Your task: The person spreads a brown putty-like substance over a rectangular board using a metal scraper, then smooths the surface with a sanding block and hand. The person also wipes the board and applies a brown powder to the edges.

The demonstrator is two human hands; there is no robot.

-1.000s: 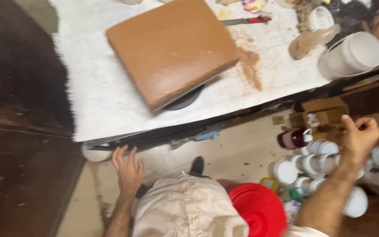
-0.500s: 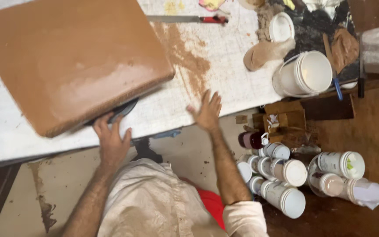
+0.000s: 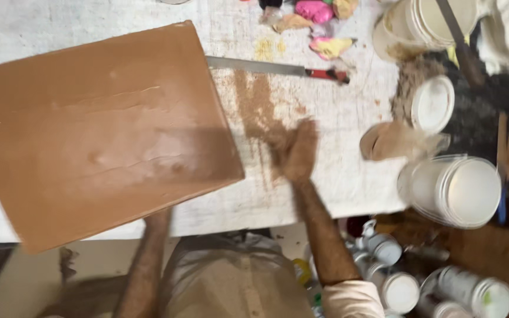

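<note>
A large flat brown slab (image 3: 95,135) with a smooth clay-coloured top lies on the white table (image 3: 337,182), and its near corner hangs past the table's front edge. My left forearm (image 3: 148,259) reaches up to the slab's near edge, and the hand itself is hidden beneath it. My right hand (image 3: 296,154), blurred by motion, lies flat and open on the table just right of the slab. It rests on a brown smear and holds nothing.
A long knife with a red handle (image 3: 278,69) lies beyond the smear. At the right stand a white bucket (image 3: 460,191), a white lid (image 3: 432,105) and a tipped tan cup (image 3: 387,141). Coloured clay lumps (image 3: 316,12) sit at the back. Several white-capped jars (image 3: 396,288) stand on the floor.
My right hand rose from the jars on the floor to the table beside the slab. My left hand went from the floor to the slab's near edge, then under it.
</note>
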